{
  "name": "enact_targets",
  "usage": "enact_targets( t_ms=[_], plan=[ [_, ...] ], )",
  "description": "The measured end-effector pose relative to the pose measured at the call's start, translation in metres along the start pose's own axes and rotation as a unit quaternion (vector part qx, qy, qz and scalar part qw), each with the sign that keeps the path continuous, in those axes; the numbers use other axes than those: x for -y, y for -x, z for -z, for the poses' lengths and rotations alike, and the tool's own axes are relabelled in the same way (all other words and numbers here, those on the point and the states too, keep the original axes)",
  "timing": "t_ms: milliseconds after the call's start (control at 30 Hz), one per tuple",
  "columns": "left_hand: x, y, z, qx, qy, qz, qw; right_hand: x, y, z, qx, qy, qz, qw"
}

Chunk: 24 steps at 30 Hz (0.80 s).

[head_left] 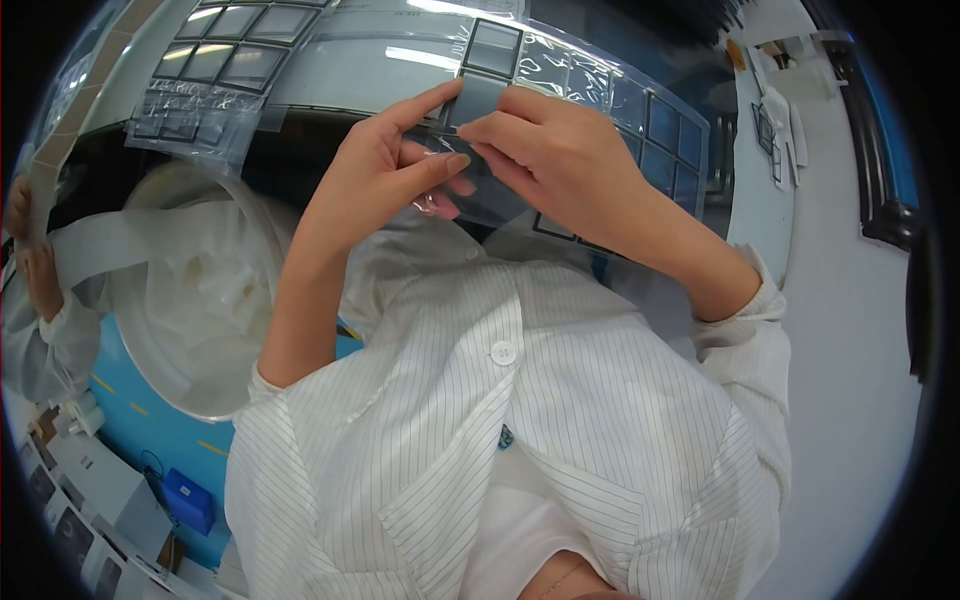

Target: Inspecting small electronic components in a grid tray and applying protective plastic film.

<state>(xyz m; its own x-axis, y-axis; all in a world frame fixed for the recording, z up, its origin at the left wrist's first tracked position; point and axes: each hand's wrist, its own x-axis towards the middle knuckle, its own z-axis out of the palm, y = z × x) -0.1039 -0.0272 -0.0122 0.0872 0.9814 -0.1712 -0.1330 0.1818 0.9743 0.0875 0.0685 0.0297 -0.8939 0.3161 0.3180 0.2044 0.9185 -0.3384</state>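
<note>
My left hand is stretched out, its index fingertip at the left edge of a dark-framed rectangular panel. Its thumb points right, and its lower fingers sit by a shiny piece of clear film; whether they grip it I cannot tell. Just to the right, my right hand is closed in a pinch near the panel's lower edge. What lies between those fingertips is too small to name. Under both hands runs a clear plastic sheet bearing several dark-framed panels.
More framed panels on clear film lie at the far left. A large white bin with crumpled white material stands left of my arm. Another person's hand shows at the left edge. A blue box is lower left.
</note>
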Motion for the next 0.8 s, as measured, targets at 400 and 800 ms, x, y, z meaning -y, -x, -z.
enact_targets(
  t_ms=[400, 800],
  plan=[
    [-0.007, 0.000, 0.003, 0.011, 0.016, 0.025, 0.999, 0.005, -0.001, 0.024, 0.072, 0.012, -0.063, 0.995],
    [-0.010, -0.001, 0.002, 0.004, -0.011, 0.028, 1.000, -0.004, 0.019, 0.043, 0.095, 0.013, -0.096, 0.991]
  ],
)
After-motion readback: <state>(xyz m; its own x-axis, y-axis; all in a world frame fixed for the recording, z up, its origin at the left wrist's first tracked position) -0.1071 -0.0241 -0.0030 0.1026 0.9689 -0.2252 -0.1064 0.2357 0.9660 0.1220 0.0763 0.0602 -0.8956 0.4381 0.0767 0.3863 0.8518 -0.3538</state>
